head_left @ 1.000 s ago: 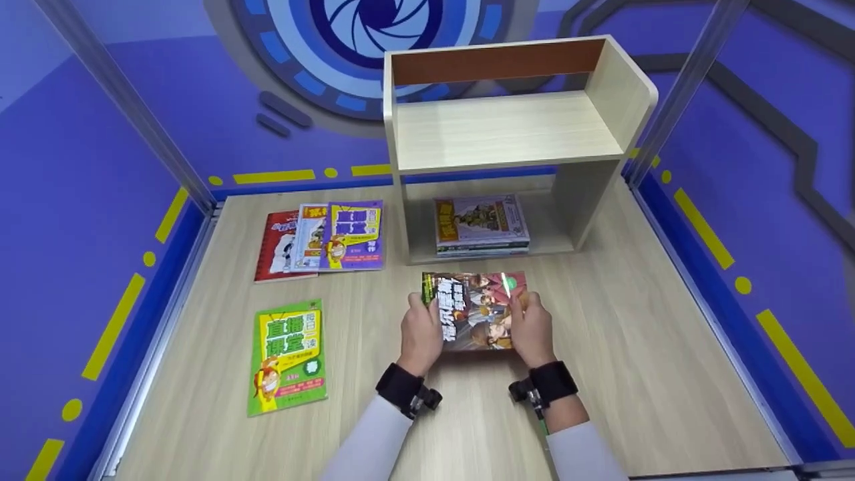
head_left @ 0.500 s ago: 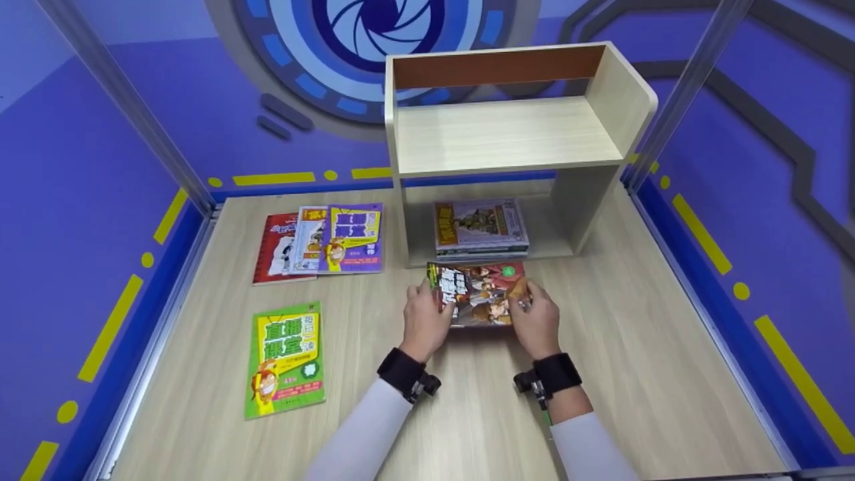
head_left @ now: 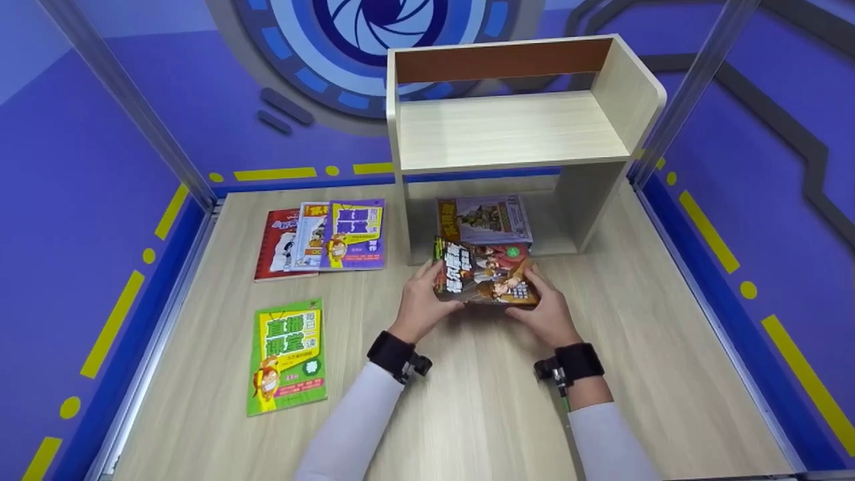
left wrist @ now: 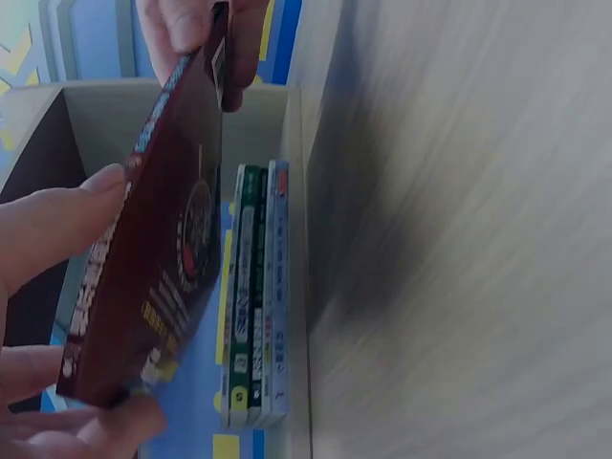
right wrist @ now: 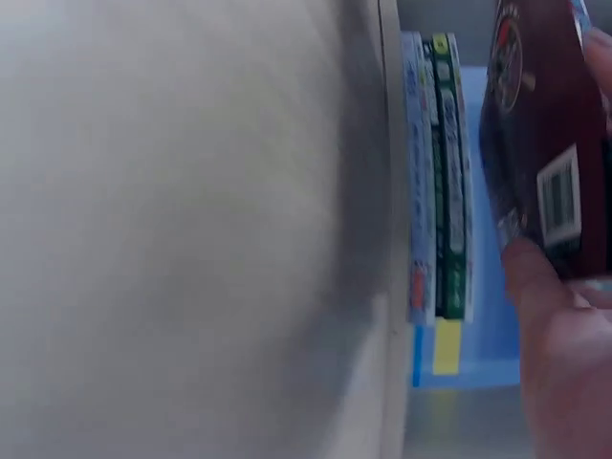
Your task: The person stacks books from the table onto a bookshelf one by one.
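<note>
Glossy paper cover on the comic book [head_left: 485,274], catching light in the middle of the frame. The surface [head_left: 467,401] is pale wood-grain laminate, smooth and matt; the shelf unit [head_left: 507,130] up top matches, with a brown back panel. Lower left, the green book [head_left: 287,357] looks shiny too. Matt black wrist straps [head_left: 391,353], white cloth sleeves [head_left: 347,434], brushed metal posts [head_left: 127,100].
</note>
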Available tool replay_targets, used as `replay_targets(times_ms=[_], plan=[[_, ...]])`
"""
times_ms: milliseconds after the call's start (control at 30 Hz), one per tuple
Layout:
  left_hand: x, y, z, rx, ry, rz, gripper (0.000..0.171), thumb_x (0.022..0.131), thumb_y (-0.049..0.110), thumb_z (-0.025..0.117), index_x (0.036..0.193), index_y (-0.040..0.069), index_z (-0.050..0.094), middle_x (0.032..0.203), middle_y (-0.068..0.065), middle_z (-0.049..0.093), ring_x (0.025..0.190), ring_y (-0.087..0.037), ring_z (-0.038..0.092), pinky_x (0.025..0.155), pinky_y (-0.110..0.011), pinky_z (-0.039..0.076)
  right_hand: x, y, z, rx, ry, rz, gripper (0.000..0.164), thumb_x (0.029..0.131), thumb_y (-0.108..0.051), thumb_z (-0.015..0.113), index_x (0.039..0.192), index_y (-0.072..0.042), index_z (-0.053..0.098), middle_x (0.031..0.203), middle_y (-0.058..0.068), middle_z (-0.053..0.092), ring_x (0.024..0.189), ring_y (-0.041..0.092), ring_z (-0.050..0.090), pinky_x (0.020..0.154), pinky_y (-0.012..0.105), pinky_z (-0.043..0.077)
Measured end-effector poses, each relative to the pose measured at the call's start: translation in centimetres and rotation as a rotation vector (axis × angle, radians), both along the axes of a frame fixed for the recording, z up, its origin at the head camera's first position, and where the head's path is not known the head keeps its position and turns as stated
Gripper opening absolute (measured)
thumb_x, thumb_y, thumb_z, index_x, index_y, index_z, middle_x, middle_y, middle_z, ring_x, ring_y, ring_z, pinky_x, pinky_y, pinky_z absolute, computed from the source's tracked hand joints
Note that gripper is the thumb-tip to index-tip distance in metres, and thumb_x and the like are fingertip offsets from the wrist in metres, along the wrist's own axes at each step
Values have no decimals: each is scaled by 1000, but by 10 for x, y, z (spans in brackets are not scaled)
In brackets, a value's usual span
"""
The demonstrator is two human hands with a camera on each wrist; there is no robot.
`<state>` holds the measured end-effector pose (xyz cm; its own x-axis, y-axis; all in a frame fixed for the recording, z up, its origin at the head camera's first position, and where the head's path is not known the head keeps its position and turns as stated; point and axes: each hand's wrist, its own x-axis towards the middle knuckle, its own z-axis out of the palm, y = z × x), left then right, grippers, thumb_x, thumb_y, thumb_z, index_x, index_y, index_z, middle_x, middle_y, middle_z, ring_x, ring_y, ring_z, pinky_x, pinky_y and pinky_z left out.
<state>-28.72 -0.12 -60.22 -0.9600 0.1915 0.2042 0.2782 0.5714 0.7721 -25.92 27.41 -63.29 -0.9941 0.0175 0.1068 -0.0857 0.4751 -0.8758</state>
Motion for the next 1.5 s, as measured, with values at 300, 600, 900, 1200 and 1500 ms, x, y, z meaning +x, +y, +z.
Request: replay_targets(times_ms=[300,600,900,1200,1500], plan=[[-55,10,11,-9,19,-99,95,77,15,95,157,0,48,160,-27,49,145,-43,53,123,-48,43,-40,31,27,31,15,50,86,93,-10,83,163,2,35,174,28,21,159,45,29,129,53,31],[-101,20,11,-81,20,-62,80,83,17,91,152,0,54,145,-22,65,133,-34,65,116,-40,50,-89,43,40,195,-58,86,76,104,-24,71,166,-4,32,166,30,38,126,48,56,111,58,47],[-112,20,-18,-129,-39,-22,77,84,26,90,151,7,58,143,-14,69,134,-30,65,117,-38,50,-110,36,14,282,-96,99,81,104,-24,70,168,-2,25,167,34,35,154,51,36,126,61,33],[-117,10,-55,269,-167,-10,89,87,15,88,162,2,42,161,-19,52,150,-29,51,122,-33,44,-113,35,-18,-116,-105,11,91,102,-11,73,170,-3,13,174,26,23,158,42,34,126,51,37],[-119,9,-67,409,-221,-20,86,89,10,86,162,1,41,163,-21,49,152,-31,49,121,-30,45,-112,35,-25,-244,-113,65,81,108,-10,61,169,2,9,176,26,17,163,39,23,128,48,33]])
